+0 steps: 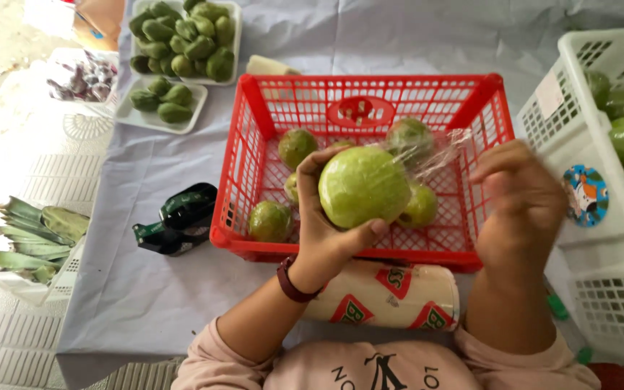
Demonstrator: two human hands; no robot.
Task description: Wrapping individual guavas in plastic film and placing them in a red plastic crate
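Note:
My left hand (323, 235) grips a large round green fruit (362, 185) above the near side of a red plastic basket (250, 144). Clear plastic film (438, 155) stretches from the fruit to my right hand (521, 198), which is closed on the film's end over the basket's right side. Several smaller green fruits (269, 220) lie inside the basket. A cream roll with red labels (391, 296) lies on its side just in front of the basket, below my hands.
A white plastic crate (579, 130) of wrapped green fruits stands at the right. White trays of small green fruits (182, 36) sit at the back left on the grey cloth. A dark green tape dispenser (178, 220) lies left of the basket. Pineapple crowns (34, 238) show at the far left.

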